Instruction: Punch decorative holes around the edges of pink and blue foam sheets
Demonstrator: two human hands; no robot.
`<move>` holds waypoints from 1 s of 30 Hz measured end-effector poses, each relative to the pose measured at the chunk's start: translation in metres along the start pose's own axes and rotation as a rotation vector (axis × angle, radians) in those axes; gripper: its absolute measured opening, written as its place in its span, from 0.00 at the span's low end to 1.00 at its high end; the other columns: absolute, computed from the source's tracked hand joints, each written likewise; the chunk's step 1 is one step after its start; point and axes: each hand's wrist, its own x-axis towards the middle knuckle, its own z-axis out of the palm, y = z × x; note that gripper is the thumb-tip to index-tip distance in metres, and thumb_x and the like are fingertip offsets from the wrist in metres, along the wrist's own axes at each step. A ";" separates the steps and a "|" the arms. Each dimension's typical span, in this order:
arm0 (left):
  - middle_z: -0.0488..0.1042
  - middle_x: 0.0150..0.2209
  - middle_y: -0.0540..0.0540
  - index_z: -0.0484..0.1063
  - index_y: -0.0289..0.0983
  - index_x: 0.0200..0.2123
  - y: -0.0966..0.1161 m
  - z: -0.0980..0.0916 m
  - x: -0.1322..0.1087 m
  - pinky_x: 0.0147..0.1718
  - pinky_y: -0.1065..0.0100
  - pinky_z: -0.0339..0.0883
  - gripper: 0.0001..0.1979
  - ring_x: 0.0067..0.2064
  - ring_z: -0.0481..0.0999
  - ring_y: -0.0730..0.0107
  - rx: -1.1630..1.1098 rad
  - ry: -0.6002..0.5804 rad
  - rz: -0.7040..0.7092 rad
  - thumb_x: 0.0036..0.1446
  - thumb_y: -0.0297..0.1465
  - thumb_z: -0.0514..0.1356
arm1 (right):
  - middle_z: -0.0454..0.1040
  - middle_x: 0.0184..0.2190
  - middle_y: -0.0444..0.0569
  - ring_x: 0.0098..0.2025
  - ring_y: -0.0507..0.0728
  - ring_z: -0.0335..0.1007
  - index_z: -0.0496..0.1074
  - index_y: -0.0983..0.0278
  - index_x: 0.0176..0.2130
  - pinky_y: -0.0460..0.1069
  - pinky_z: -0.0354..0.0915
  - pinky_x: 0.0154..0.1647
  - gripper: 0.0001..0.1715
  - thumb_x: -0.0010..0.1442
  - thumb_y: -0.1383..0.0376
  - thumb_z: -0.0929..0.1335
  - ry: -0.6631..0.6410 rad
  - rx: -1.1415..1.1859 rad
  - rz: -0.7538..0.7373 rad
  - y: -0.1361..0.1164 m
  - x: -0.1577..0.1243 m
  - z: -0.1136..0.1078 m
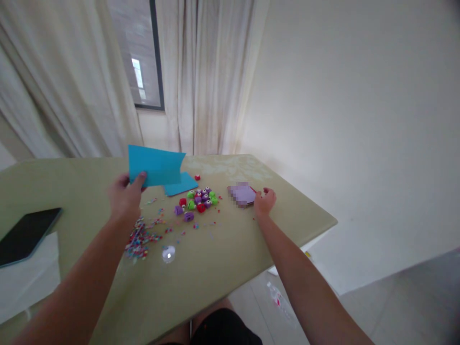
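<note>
The left hand [124,196] is closed on the lower left corner of a blue paper sheet [156,165], thumb on the near face, holding it upright and slightly creased above the table [233,249], up and left of the cluster of small craft punches [199,199]. The right hand [265,200] lies on the table to the right of the cluster, fingers curled against the edge of a blurred purple pad [242,194]; whether it grips the pad or only touches it cannot be told. A second blue sheet [181,184] lies flat just behind the cluster, and a lone red punch [197,177] sits a little beyond it. Punched paper bits [140,237] are strewn to the cluster's near left, with a dark phone [27,235] far left of it. A one-corner pinch probably lets the sheet flop, so a grip nearer mid-edge would likely steady it.
</note>
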 end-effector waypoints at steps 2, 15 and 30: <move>0.77 0.33 0.51 0.75 0.37 0.39 -0.010 -0.012 -0.017 0.33 0.68 0.75 0.08 0.30 0.75 0.71 0.028 -0.032 -0.065 0.58 0.32 0.67 | 0.75 0.50 0.64 0.56 0.69 0.67 0.71 0.67 0.51 0.64 0.59 0.64 0.19 0.62 0.63 0.63 -0.016 0.030 -0.063 -0.009 -0.005 -0.007; 0.76 0.25 0.54 0.74 0.41 0.39 -0.050 -0.053 -0.050 0.19 0.73 0.62 0.18 0.21 0.70 0.72 -0.124 0.012 -0.276 0.49 0.43 0.72 | 0.79 0.32 0.51 0.35 0.59 0.73 0.77 0.59 0.33 0.50 0.62 0.40 0.23 0.74 0.50 0.66 -0.753 0.116 -0.773 -0.157 -0.144 0.027; 0.74 0.24 0.58 0.72 0.41 0.43 -0.030 -0.044 -0.059 0.18 0.74 0.61 0.32 0.19 0.69 0.75 -0.224 -0.059 -0.303 0.36 0.43 0.79 | 0.81 0.51 0.59 0.54 0.67 0.73 0.75 0.64 0.56 0.59 0.67 0.58 0.18 0.71 0.57 0.73 -0.950 -0.047 -0.970 -0.169 -0.169 0.023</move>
